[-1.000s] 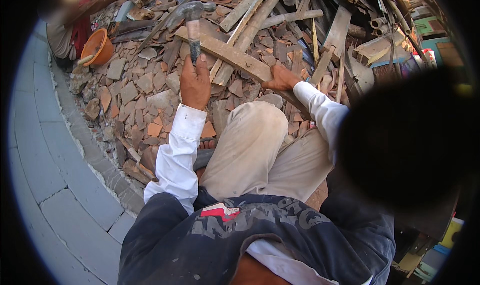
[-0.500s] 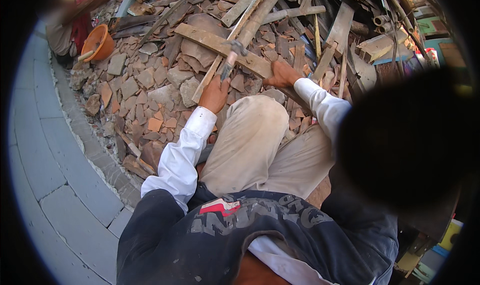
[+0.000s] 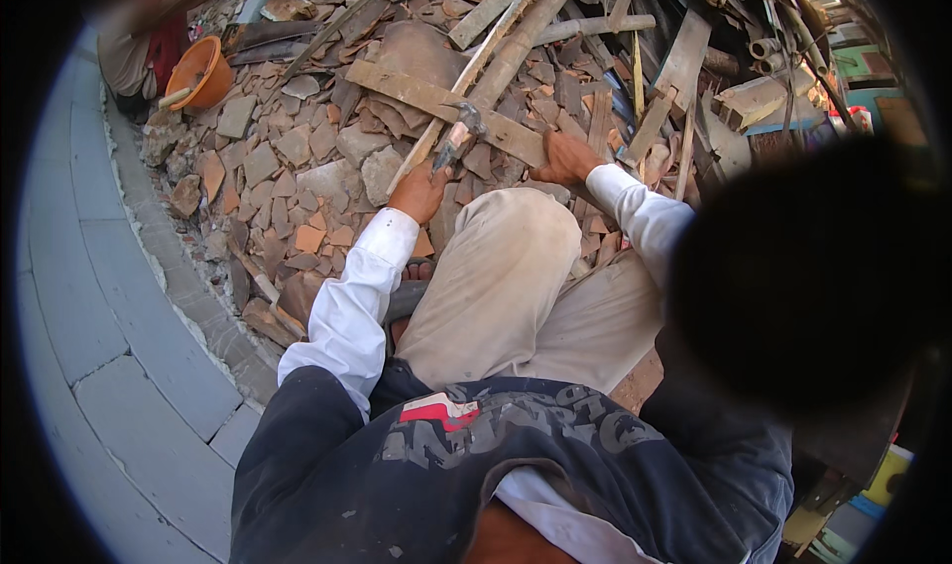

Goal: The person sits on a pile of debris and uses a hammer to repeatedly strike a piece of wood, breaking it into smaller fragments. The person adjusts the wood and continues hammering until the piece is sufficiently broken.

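Note:
My left hand (image 3: 418,193) is closed round the handle of a claw hammer (image 3: 457,140). The hammer's metal head lies over or against the near edge of a wooden plank (image 3: 412,90); whether it touches I cannot tell. My right hand (image 3: 567,158) grips that plank toward its right end, fingers wrapped round it. The plank slants from the upper left down to the right, across a long thin wooden strip (image 3: 490,47) and a rounded pole (image 3: 526,39). Beyond my right hand the plank's end is partly hidden by my sleeve.
Broken roof tiles and stones (image 3: 297,148) cover the ground ahead. Timber and bamboo (image 3: 684,54) are heaped at the far right. An orange bucket (image 3: 201,72) stands at far left beside another person (image 3: 129,54). Grey paving (image 3: 109,286) runs along the left.
The hammer has come down and nearer to me in my left hand. The plank has tilted a little, its left end lower in view. Both hands keep their hold.

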